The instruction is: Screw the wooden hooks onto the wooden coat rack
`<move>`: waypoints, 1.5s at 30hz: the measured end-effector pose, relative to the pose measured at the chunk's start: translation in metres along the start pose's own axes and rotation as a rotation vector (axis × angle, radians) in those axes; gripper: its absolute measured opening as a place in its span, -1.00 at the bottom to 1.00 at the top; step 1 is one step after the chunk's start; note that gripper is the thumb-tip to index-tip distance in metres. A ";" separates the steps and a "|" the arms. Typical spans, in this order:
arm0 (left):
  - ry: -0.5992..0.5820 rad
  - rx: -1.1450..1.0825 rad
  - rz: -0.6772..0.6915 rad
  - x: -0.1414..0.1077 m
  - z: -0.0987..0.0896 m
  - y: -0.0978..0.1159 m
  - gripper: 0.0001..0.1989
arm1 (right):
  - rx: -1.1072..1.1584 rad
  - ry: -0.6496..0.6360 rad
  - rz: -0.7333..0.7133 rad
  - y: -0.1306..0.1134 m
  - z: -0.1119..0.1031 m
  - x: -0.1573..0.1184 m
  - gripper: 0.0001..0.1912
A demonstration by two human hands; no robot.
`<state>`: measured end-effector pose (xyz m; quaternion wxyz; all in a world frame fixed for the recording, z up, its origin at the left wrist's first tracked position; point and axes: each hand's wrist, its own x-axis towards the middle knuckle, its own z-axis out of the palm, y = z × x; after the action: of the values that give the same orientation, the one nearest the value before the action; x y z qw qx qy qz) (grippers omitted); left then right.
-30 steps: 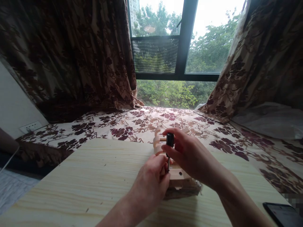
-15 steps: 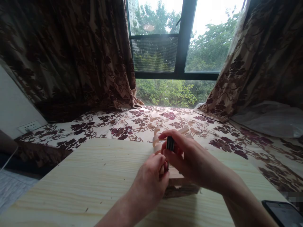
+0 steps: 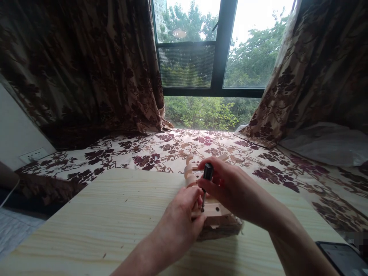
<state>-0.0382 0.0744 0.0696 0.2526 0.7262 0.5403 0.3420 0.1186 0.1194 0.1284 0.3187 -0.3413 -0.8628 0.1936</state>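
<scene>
A screwdriver with a black handle stands nearly upright in my right hand, gripped by thumb and fingers. Its metal shaft runs down to a screw at the left side of a light wooden piece. My left hand is closed against that left side, fingers pinched by the screwdriver tip; what it pinches is mostly hidden. A second dark round spot, a hole or screw head, shows further right on the wood. Underneath lies a rough, bark-like block. Curved wooden parts rise behind my hands.
The work stands on a pale wooden table with small dark scraps scattered on it. A phone lies at the right front edge. Beyond are a flower-patterned cloth, patterned curtains and a window.
My right hand has shifted its hold slightly on the screwdriver, showing more of the handle and shaft. The screw and the dark spot on the wood now show. My left hand stays nearly in place.
</scene>
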 end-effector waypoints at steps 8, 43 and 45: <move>-0.012 -0.029 -0.002 0.000 0.000 0.000 -0.76 | 0.010 -0.041 -0.027 -0.006 0.000 -0.001 -0.75; -0.065 -0.150 -0.051 -0.003 -0.004 0.000 -0.83 | 0.051 0.014 -0.026 0.000 -0.004 -0.001 -0.82; -0.065 -0.146 -0.050 -0.003 -0.004 0.000 -0.82 | -0.007 0.053 0.011 0.001 -0.004 0.000 -0.88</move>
<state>-0.0416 0.0713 0.0718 0.3308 0.7027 0.5236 0.3501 0.1216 0.1208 0.1308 0.3393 -0.3521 -0.8529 0.1831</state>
